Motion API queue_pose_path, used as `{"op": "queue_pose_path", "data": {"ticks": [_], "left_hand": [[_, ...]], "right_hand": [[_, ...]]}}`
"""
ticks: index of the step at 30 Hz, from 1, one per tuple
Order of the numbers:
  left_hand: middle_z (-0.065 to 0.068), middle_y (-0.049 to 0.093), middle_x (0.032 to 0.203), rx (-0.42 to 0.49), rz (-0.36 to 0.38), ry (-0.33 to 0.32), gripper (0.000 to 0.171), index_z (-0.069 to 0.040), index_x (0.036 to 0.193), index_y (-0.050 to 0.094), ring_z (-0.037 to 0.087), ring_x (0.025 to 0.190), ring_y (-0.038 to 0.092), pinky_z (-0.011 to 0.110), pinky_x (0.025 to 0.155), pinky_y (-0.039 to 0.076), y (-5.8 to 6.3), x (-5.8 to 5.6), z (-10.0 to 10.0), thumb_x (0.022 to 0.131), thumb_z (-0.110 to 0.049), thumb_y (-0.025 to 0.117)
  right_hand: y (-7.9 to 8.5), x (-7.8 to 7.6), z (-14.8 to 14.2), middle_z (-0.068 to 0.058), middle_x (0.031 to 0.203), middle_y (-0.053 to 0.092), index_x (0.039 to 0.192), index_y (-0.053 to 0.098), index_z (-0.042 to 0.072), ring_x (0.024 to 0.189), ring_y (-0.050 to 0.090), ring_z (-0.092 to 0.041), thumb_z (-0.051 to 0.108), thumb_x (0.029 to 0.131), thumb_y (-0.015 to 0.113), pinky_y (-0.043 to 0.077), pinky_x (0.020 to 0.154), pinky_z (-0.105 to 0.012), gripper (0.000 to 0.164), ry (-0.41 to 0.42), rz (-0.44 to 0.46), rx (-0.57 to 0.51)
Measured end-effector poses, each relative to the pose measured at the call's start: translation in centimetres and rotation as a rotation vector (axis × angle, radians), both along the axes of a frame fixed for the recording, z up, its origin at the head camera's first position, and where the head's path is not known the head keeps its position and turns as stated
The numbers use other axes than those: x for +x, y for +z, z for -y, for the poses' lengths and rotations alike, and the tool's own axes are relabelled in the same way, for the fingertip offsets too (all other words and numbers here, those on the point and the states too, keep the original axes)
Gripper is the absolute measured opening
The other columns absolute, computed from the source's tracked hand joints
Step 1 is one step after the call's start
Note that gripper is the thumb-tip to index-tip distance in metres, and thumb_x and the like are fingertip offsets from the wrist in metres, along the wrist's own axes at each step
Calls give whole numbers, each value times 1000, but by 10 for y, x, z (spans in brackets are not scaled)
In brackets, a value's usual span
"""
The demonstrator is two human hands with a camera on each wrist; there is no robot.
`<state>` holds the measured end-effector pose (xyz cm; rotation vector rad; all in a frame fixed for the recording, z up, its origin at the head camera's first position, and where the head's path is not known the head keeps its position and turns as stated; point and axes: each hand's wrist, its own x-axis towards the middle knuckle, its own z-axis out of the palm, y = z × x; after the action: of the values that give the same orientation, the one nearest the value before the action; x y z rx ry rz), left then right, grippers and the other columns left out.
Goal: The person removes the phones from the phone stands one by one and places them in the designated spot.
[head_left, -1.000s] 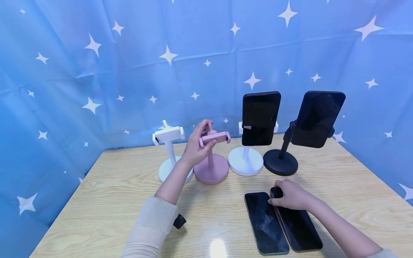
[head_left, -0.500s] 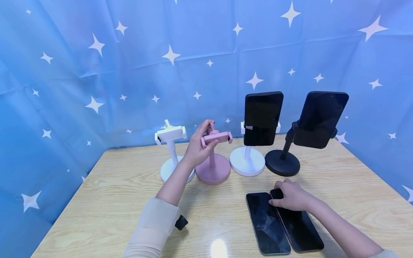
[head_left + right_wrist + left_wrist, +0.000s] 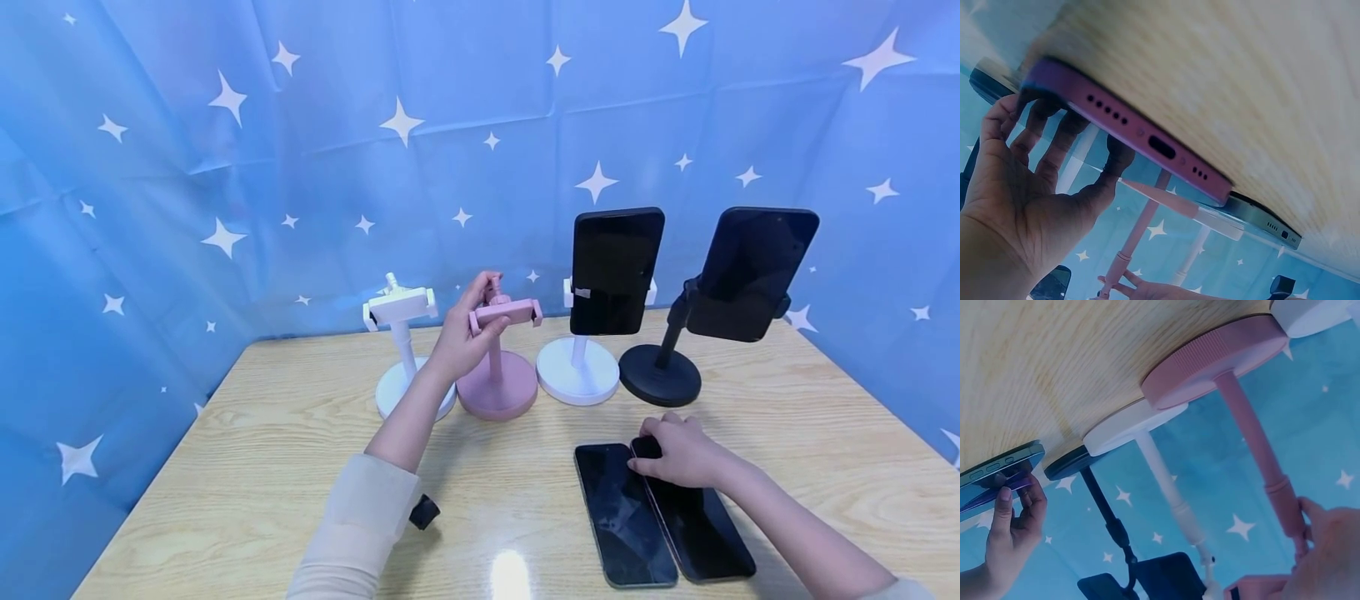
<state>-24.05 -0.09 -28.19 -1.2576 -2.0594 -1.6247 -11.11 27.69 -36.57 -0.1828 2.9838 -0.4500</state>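
Note:
My left hand (image 3: 459, 343) grips the clamp head of a pink phone stand (image 3: 497, 397), thumb on the clamp's front and fingers behind it. The clamp carries no phone. At the right front, my right hand (image 3: 681, 454) holds the upper end of a dark smartphone (image 3: 708, 537) by its edges, thumb on the left side. This phone lies screen up, and its purplish-pink bottom edge (image 3: 1160, 147) shows the charging port in the right wrist view. Close along its left side lies another smartphone (image 3: 625, 521), with a greenish edge.
A white phone stand (image 3: 392, 392) with a bare clamp stands left of the pink one. To the right, another white stand (image 3: 577, 383) and a black stand (image 3: 660, 377) each hold an upright phone. The wooden table (image 3: 285, 467) meets a blue starry curtain (image 3: 315, 200).
The head view has shifted slightly, so everything sits a little differently in it. Both hands keep their places on the pink stand and the smartphone.

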Motion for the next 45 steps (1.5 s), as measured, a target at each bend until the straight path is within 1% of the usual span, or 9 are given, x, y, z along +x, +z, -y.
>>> {"op": "queue_pose_path", "data": {"ticks": [6, 11, 18, 22, 31, 34, 38, 41, 45], "left_hand": [[26, 53, 112, 20, 80, -34, 48, 5, 131, 36, 24, 96, 53, 28, 79, 48, 0, -3, 2, 87, 2, 57], [25, 52, 114, 18, 97, -45, 47, 3, 131, 37, 24, 97, 52, 27, 79, 48, -1, -6, 2, 88, 3, 55], [18, 47, 132, 23, 157, -43, 55, -7, 139, 33, 27, 108, 52, 33, 85, 48, -20, -27, -1, 89, -4, 56], [14, 40, 140, 43, 204, -35, 59, -12, 142, 31, 26, 116, 49, 35, 91, 46, -22, -26, -1, 89, -5, 56], [9, 34, 145, 139, 281, -24, 62, -12, 143, 32, 25, 127, 41, 35, 94, 44, -23, -18, -2, 88, -2, 58], [8, 37, 144, 205, 301, 4, 59, -7, 138, 39, 23, 127, 41, 32, 93, 45, -23, -14, -3, 85, 1, 61], [10, 48, 134, 268, 345, 115, 52, -2, 129, 49, 23, 121, 48, 29, 89, 47, -26, -5, -3, 80, 3, 66], [13, 59, 114, 283, 397, 230, 41, 1, 118, 56, 22, 108, 56, 28, 85, 50, -30, 2, -2, 78, 1, 68], [13, 62, 91, 271, 479, 352, 21, 6, 99, 60, 17, 87, 58, 25, 77, 51, -37, 14, -5, 79, 1, 65]], "right_hand": [[-2, -1, 0, -13, 88, 55, 98, 60, 0, 80, 47, -30, 36, 75, 71, 37, 68, -43, 43, 0, -20, 5], [-1, 0, 0, -10, 86, 54, 90, 60, 4, 77, 46, -27, 34, 76, 70, 35, 67, -42, 35, 20, -45, 3], [-2, -1, -1, -10, 87, 54, 89, 60, 6, 76, 47, -26, 28, 78, 69, 35, 67, -41, 27, 29, -49, 19], [0, -1, 0, -12, 88, 53, 90, 60, 5, 76, 45, -27, 26, 78, 68, 36, 67, -40, 25, 33, -32, 16], [3, -2, -1, -9, 87, 54, 90, 60, 6, 76, 48, -25, 25, 79, 68, 37, 69, -42, 24, 71, -18, 36], [6, -3, -1, -10, 88, 54, 91, 60, 5, 77, 48, -27, 25, 78, 69, 39, 69, -43, 25, 70, 1, 38], [8, -3, -1, -11, 90, 54, 94, 60, 5, 78, 48, -30, 27, 77, 70, 41, 68, -43, 29, 71, 25, 36], [8, -1, 0, -11, 89, 54, 95, 60, 4, 77, 48, -29, 28, 75, 72, 41, 67, -43, 33, 81, 21, 38], [9, 3, 3, -11, 90, 57, 97, 61, 2, 79, 53, -31, 26, 75, 72, 44, 68, -43, 35, 99, -35, 23]]}}
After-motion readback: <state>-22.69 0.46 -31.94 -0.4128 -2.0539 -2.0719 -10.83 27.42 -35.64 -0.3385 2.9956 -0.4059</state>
